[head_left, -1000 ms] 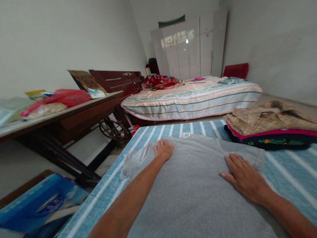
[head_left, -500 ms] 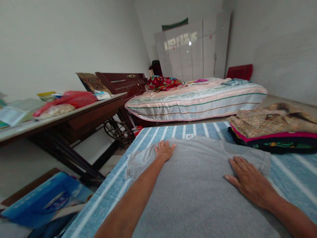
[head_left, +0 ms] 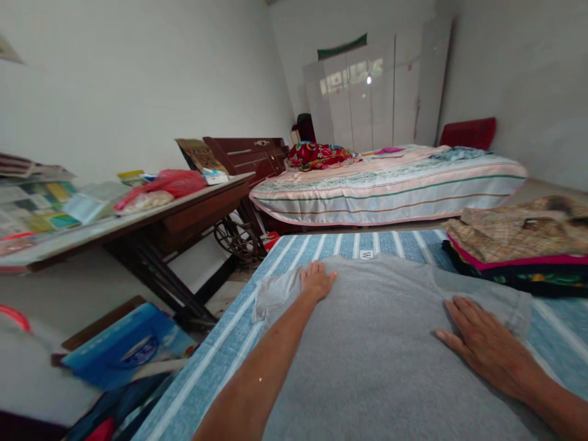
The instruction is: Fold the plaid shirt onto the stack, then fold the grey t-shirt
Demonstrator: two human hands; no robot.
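A grey T-shirt (head_left: 381, 343) lies spread flat on a bed with a blue and white striped sheet (head_left: 215, 361). My left hand (head_left: 316, 280) rests open, palm down, on the shirt's far left shoulder, beside the left sleeve. Flat on the right side of the shirt, near the right sleeve, lies my right hand (head_left: 487, 344), fingers stretched out. Neither hand holds anything.
A stack of folded clothes (head_left: 514, 248), a plaid shirt on top, sits at the right of the bed. A dark wooden table (head_left: 184, 211) with bags and papers stands left. A second bed (head_left: 386, 184) and a white wardrobe (head_left: 372, 101) are beyond. Blue packaging (head_left: 124, 349) lies on the floor.
The view has swung left, so everything sits further right in the picture. Both hands remain flat on the grey shirt in the same places.
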